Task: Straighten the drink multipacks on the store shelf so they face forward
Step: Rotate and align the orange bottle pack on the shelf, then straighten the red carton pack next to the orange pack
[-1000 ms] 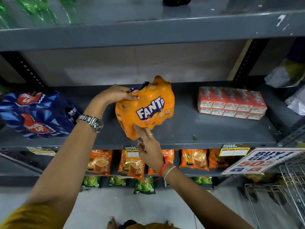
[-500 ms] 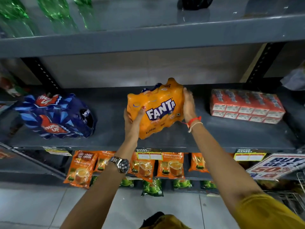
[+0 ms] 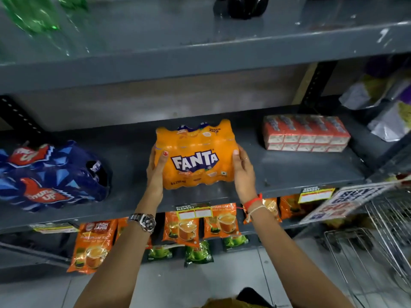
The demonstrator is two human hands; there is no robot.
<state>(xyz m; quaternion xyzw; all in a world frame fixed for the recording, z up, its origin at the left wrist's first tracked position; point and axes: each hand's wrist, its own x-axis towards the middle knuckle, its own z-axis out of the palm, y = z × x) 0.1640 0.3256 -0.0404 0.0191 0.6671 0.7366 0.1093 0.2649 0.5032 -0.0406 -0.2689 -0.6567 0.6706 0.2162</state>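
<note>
An orange Fanta multipack (image 3: 195, 154) stands on the grey middle shelf (image 3: 289, 170), its logo facing me and nearly level. My left hand (image 3: 155, 172) presses its left side, thumb on the front. My right hand (image 3: 243, 174) grips its right side. A blue Thums Up multipack (image 3: 51, 176) lies at the shelf's left end, turned at an angle. A red-and-white carton multipack (image 3: 305, 133) sits at the right, skewed toward the back.
Green bottles (image 3: 33, 16) and a dark bottle (image 3: 242, 5) stand on the upper shelf. Orange tea pouches (image 3: 189, 225) hang below the shelf edge with price tags. A wire basket (image 3: 378, 252) and a promo sign (image 3: 347, 203) are at the lower right.
The Fanta pack went from tilted and lifted to standing level on the shelf with its logo forward. My hands moved to either side of it.
</note>
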